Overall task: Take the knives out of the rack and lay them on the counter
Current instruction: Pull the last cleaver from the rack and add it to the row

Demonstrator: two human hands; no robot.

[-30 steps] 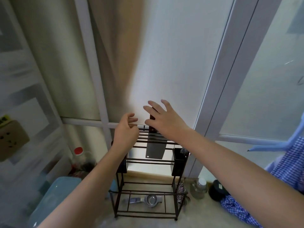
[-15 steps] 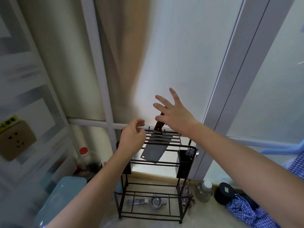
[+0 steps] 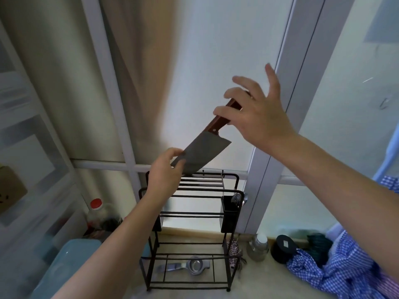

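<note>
A cleaver [image 3: 201,153] with a grey blade and a red-brown wooden handle hangs tilted in the air above the black wire rack [image 3: 190,212]. My right hand [image 3: 257,114] grips the handle with its upper fingers spread. Near the blade's tip, my left hand [image 3: 165,176] pinches the spine between thumb and fingers. The blade's lower corner is just above the rack's top slots. No other knife shows in the slots.
A black utensil cup [image 3: 230,210] hangs on the rack's right side. A metal strainer [image 3: 194,266] lies under the rack. A red-capped bottle [image 3: 97,214] and blue bin [image 3: 64,266] stand left; a jar [image 3: 258,247], black lid [image 3: 282,248] and checked cloth [image 3: 336,275] lie right.
The cleaver has come up out of the rack slots and tilted, handle to the upper right. My right hand rose with the handle; my left hand moved onto the blade.
</note>
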